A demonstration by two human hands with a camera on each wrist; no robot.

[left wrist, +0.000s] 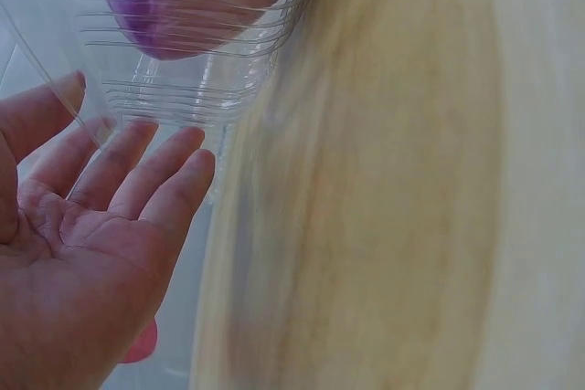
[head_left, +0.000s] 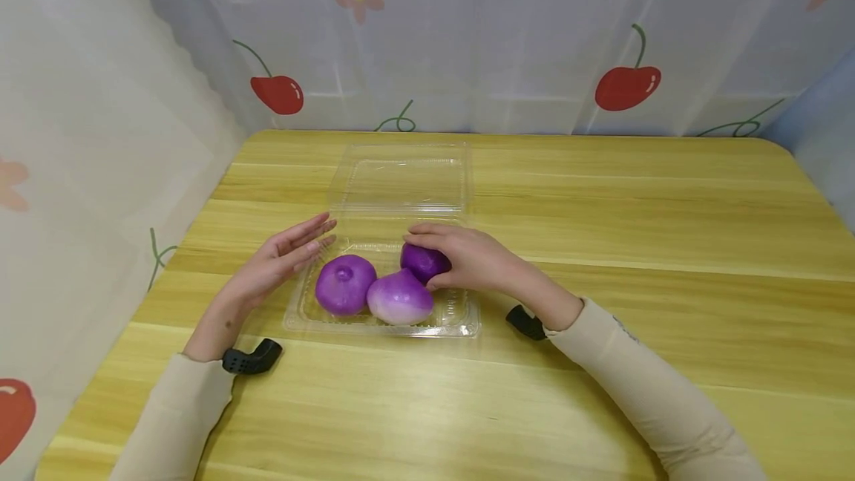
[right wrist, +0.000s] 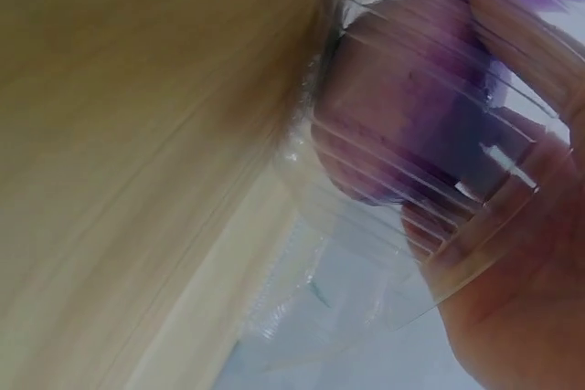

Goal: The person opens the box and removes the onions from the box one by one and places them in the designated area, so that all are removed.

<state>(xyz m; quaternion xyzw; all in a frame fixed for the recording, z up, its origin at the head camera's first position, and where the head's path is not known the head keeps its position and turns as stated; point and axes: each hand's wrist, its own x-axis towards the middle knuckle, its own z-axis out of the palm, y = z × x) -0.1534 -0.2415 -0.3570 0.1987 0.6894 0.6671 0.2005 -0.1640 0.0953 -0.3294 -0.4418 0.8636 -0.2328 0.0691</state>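
Note:
A clear plastic clamshell box lies on the table with its lid swung back. Inside it on the left is a purple onion, and a purple-and-white onion sits beside it. My right hand grips a darker purple onion at the right of the box; in the right wrist view this dark onion shows through the ribbed wall. At the box's left side my left hand has its fingers extended. In the left wrist view its fingertips are close to the clear wall; contact is unclear.
The wooden table extends to both sides of the box. Behind it hangs a pale curtain printed with cherries and flowers. A black wrist mount sits on each wrist, the left mount and the right mount.

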